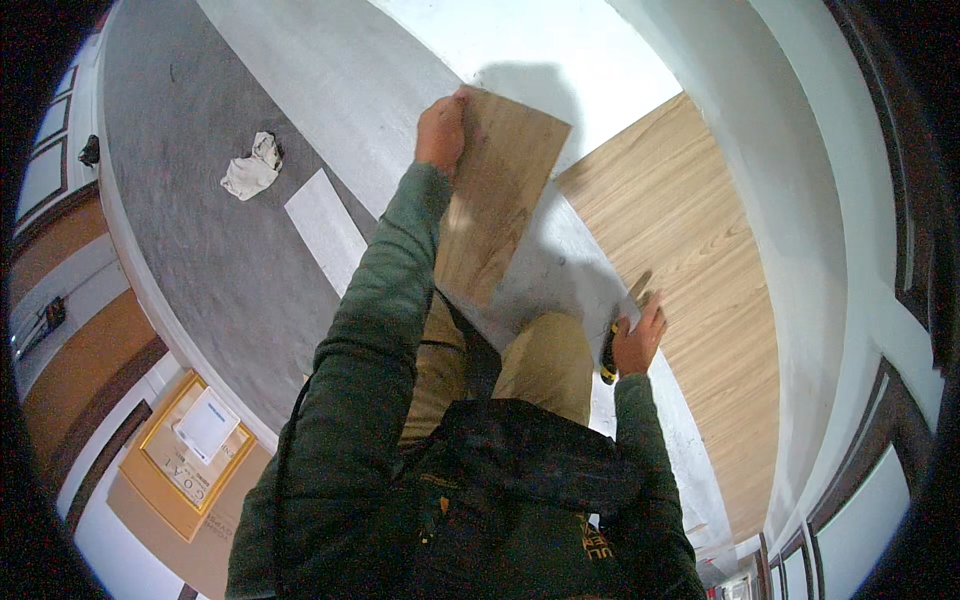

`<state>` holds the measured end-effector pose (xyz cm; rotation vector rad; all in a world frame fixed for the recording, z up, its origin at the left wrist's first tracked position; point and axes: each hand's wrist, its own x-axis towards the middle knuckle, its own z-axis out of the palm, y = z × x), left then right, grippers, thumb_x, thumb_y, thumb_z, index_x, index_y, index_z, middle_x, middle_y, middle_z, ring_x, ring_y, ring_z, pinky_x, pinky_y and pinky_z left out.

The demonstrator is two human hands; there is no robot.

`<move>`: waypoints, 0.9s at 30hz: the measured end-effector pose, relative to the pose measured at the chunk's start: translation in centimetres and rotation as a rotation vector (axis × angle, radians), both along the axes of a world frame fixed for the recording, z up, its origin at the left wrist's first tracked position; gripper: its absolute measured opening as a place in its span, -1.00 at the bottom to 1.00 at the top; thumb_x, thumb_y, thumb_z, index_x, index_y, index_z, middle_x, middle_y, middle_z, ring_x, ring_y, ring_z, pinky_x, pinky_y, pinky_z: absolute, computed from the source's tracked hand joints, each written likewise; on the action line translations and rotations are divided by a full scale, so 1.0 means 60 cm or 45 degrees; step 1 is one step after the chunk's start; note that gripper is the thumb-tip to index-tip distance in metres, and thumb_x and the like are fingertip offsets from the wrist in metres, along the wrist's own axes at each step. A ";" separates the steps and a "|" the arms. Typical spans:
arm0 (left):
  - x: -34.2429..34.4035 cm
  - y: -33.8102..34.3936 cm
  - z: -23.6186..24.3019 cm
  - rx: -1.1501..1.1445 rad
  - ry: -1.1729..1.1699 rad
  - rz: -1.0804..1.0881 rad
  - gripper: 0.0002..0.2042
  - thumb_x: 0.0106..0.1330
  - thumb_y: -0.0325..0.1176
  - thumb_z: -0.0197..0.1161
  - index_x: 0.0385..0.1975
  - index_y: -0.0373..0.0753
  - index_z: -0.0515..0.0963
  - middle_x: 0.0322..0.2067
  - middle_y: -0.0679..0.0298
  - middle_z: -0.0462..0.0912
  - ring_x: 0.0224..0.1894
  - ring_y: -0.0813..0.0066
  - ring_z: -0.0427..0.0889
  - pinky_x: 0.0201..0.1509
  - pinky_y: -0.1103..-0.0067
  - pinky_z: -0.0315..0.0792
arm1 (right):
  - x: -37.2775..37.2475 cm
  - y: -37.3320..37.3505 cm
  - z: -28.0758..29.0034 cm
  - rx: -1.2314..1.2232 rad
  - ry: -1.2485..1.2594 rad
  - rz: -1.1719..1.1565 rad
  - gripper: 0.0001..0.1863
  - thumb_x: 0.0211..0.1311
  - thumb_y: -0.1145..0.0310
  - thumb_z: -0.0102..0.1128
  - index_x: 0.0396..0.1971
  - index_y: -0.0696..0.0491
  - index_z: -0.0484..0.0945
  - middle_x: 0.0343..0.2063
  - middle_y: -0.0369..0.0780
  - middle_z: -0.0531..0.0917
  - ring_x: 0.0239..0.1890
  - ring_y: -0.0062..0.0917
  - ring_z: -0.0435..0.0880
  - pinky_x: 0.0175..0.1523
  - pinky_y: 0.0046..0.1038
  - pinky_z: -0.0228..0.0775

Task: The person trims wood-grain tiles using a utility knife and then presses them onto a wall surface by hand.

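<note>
My left hand (441, 132) is closed on the upper left edge of a wood-look floor plank (505, 185). The plank is a short piece, raised and tilted in front of my knees. Low on the right, my right hand (641, 335) is partly curled around a black-and-yellow utility knife (608, 358), with some fingers stretched forward. That hand is at the near edge of the laid wood-look flooring (690, 260). A small dark brown sliver or shadow (641, 284) shows just beyond the fingers; I cannot make out which.
A white rag (253, 166) lies on the dark grey floor (190, 250) at left, near a pale flat strip (328, 228). A gold-edged framed panel (190, 455) stands at lower left. The white curved wall (800, 230) borders the laid flooring on the right.
</note>
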<state>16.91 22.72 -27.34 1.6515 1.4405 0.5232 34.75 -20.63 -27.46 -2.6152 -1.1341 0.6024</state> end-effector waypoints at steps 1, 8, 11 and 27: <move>0.032 0.002 0.004 -0.045 0.016 -0.031 -0.56 0.50 -0.10 -0.06 -0.18 -0.39 0.63 -0.19 -0.13 0.68 -0.13 0.02 0.65 -0.02 0.32 0.44 | 0.026 0.019 -0.004 0.199 -0.069 0.014 -0.26 0.33 0.20 0.10 0.40 0.23 0.09 0.26 0.18 0.32 0.22 0.12 0.36 0.34 0.09 0.14; 0.153 0.137 -0.070 0.612 0.006 -0.384 -0.62 0.39 -0.09 0.12 -0.24 -0.36 0.61 -0.29 -0.10 0.65 -0.11 -0.01 0.63 -0.03 0.20 0.44 | 0.163 0.223 -0.108 0.483 -0.278 -0.069 -0.28 0.34 0.10 0.03 0.38 0.22 0.18 0.34 0.13 0.28 0.35 0.12 0.21 0.44 0.06 -0.03; 0.266 0.158 0.043 -0.146 -0.286 0.005 -0.45 0.51 0.02 -0.03 0.08 -0.43 0.53 -0.02 -0.15 0.62 -0.01 0.00 0.55 0.18 0.32 0.34 | 0.177 0.213 -0.141 0.262 -0.504 -0.054 -0.31 0.31 0.07 0.04 0.34 0.16 0.29 0.34 0.06 0.32 0.35 0.09 0.22 0.44 0.05 0.00; 0.384 0.270 -0.158 0.920 0.342 -0.552 -0.51 0.59 -0.15 -0.20 -0.29 -0.46 0.56 -0.31 -0.16 0.64 -0.26 -0.14 0.58 -0.08 0.16 0.42 | 0.172 0.238 -0.135 0.299 -0.457 -0.153 -0.34 0.22 0.01 0.14 0.26 0.06 0.42 0.33 -0.07 0.38 0.33 0.05 0.25 0.40 0.08 0.04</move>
